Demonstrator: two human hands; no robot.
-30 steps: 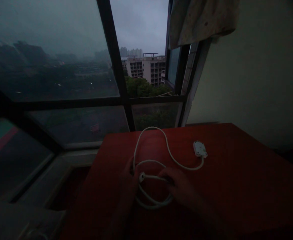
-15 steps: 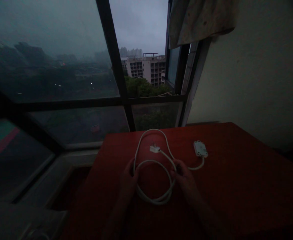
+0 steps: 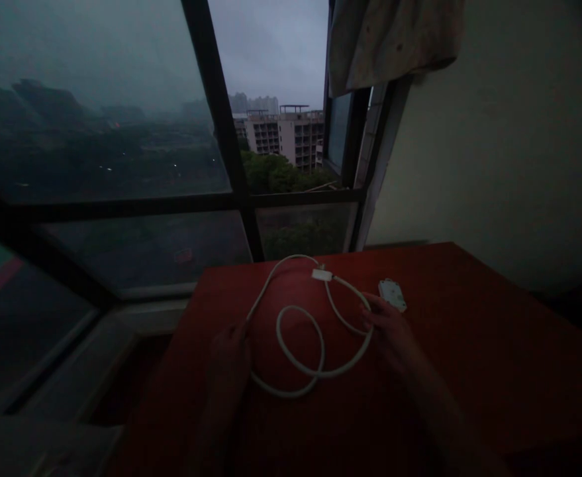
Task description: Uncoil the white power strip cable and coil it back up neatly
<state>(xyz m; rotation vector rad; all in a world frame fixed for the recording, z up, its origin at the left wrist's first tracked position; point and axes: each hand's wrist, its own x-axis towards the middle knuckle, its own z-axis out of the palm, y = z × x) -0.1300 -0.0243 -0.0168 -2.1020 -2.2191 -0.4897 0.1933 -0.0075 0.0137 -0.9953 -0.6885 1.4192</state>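
A white power cord (image 3: pixel 291 395) runs in loose loops over the reddish-brown table between my hands. My left hand (image 3: pixel 230 354) is closed round the cord at the left side of the loops. On the right, my right hand (image 3: pixel 387 324) pinches the stretch of cord that leads up to the plug. The white plug (image 3: pixel 322 274) points away from me near the table's far edge, its prongs at the top. Just beyond my right hand lies a small white power strip (image 3: pixel 392 295); its cord end is hidden behind that hand.
The reddish-brown table (image 3: pixel 469 344) reaches a dark-framed window (image 3: pixel 241 199) at the back. A pale wall (image 3: pixel 484 159) rises on the right, and a cloth (image 3: pixel 394 46) hangs at the top. Left of the table is a ledge (image 3: pixel 151 308). The room is dim.
My hands have moved apart, left hand leftward and right hand rightward. The loops have spread and separated. The plug has shifted up and right, closer to the far edge.
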